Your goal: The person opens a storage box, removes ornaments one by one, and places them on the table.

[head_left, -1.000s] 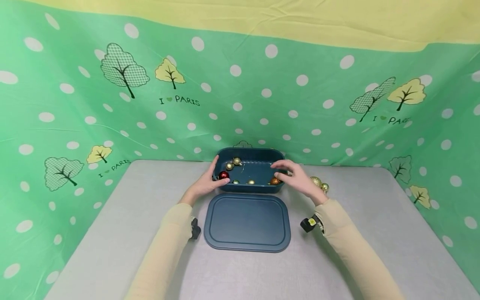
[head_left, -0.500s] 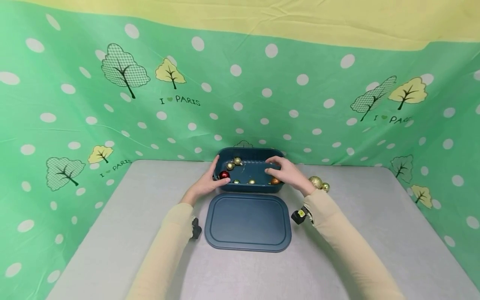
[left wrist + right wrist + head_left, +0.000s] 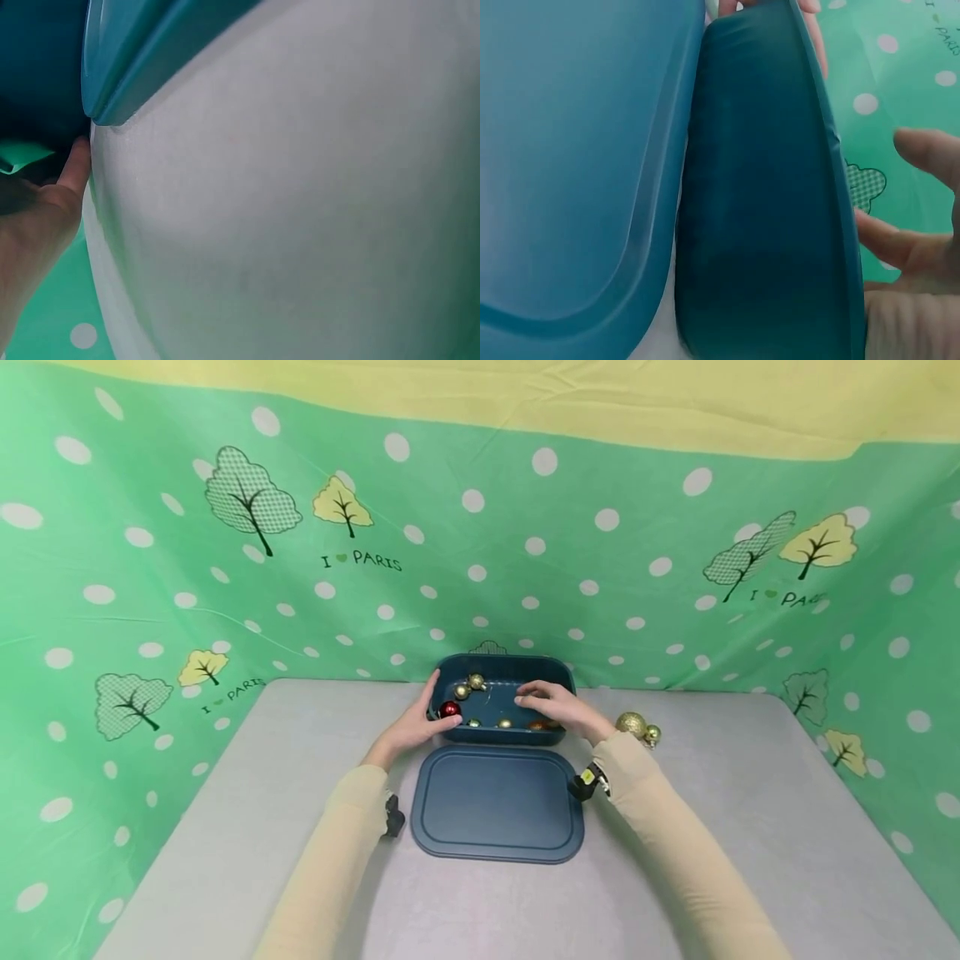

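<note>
A dark blue rectangular box (image 3: 491,737) stands at the back of the table. Inside lie a red Christmas ball (image 3: 449,710), several small gold balls (image 3: 477,681), and an orange ball (image 3: 538,725) partly covered by the right hand. My left hand (image 3: 408,727) grips the box's left end, its thumb across the front corner and its fingers along the side. My right hand (image 3: 557,703) reaches over the right part of the box, thumb and fingers loosely bent and apart, with nothing seen between them. The right wrist view shows those fingers (image 3: 889,244) above the rim.
The matching blue lid (image 3: 497,804) lies flat in front of the box. Right of the box, a large gold glitter ball (image 3: 631,725) and smaller gold balls (image 3: 652,733) rest on the grey table (image 3: 480,910). A green dotted cloth (image 3: 480,527) hangs behind.
My right hand has moved left and inward over the box, from its right rim. The orange ball is more covered now. The left hand has stayed on the box.
</note>
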The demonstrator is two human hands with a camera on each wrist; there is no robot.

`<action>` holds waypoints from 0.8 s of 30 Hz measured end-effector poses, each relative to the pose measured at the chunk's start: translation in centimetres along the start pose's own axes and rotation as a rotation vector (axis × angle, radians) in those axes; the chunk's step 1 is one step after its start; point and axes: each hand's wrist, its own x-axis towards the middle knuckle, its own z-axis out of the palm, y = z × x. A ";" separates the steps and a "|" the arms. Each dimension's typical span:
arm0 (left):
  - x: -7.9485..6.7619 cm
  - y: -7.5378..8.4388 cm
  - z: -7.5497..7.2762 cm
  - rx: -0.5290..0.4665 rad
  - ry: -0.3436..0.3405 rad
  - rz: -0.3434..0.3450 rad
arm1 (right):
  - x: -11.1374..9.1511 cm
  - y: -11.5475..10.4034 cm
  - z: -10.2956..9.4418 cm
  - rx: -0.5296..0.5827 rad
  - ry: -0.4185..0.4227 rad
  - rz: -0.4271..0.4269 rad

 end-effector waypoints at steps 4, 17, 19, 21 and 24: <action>0.0 0.1 -0.1 0.000 -0.002 0.002 | 0.4 0.1 0.0 -0.054 -0.070 -0.006; -1.5 3.1 -0.8 -0.024 -0.051 -0.013 | 2.3 0.8 1.0 -0.072 -0.222 -0.067; -2.0 4.0 -0.9 -0.014 -0.054 -0.019 | 2.7 0.9 1.2 -0.048 -0.231 -0.067; -2.3 4.4 -0.8 -0.009 -0.052 -0.021 | 3.0 1.1 1.3 -0.041 -0.236 -0.073; -2.4 4.7 -0.7 -0.011 -0.049 -0.015 | 3.3 1.2 1.6 -0.044 -0.233 -0.081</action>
